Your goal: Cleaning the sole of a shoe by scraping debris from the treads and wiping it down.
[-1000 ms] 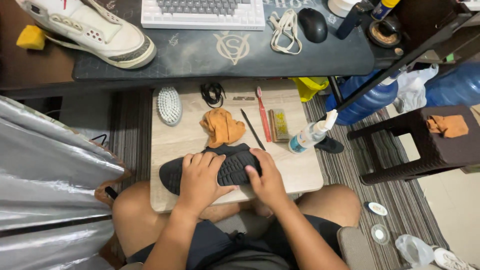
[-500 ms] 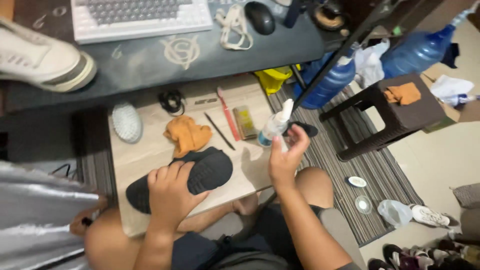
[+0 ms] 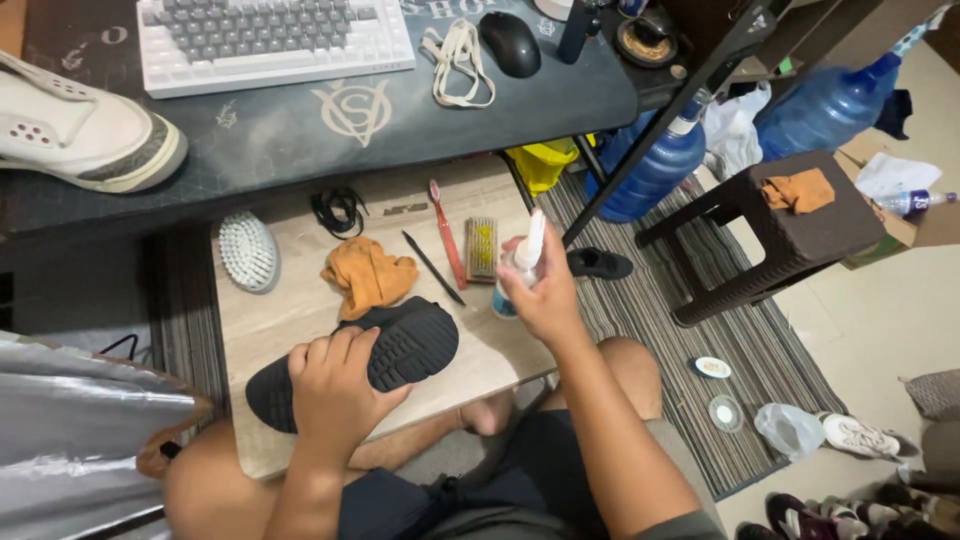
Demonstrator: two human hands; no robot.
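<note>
Right now, near the lower middle of the frame, I see the left hand (image 3: pixel 335 395) pressed flat over a black shoe (image 3: pixel 385 355), fingers spread across its upturned sole and holding it down on the pale wooden board (image 3: pixel 290 320) that rests on my lap. The right hand (image 3: pixel 545 295) is closed round a small white spray bottle (image 3: pixel 522 262), held upright just past the board's right edge at frame centre (its lower part shows a bluish band, but I cannot make out any label).

On the board above the shoe lies a crumpled orange cloth (image 3: pixel 368 275), touching the shoe's upper edge. To its left sits a white oval brush (image 3: pixel 248 250); to its right a thin black stick (image 3: pixel 433 268), a red toothbrush (image 3: pixel 448 235) and a small rectangular brush with yellowish bristles (image 3: pixel 481 248), side by side. A coil of black laces (image 3: pixel 337 210) lies near the board's top edge.

Across the upper frame runs the dark tabletop (image 3: pixel 300 120), carrying a white keyboard (image 3: pixel 272 40), a black mouse (image 3: pixel 510 42), white laces (image 3: pixel 457 60) and, at the left edge, a white sneaker (image 3: pixel 85 130). At right stand two large blue water jugs (image 3: pixel 655 170) and a dark stool (image 3: pixel 790 235) with an orange rag (image 3: pixel 800 188) on top. A yellow package (image 3: pixel 545 160) sits under the tabletop edge.
</note>
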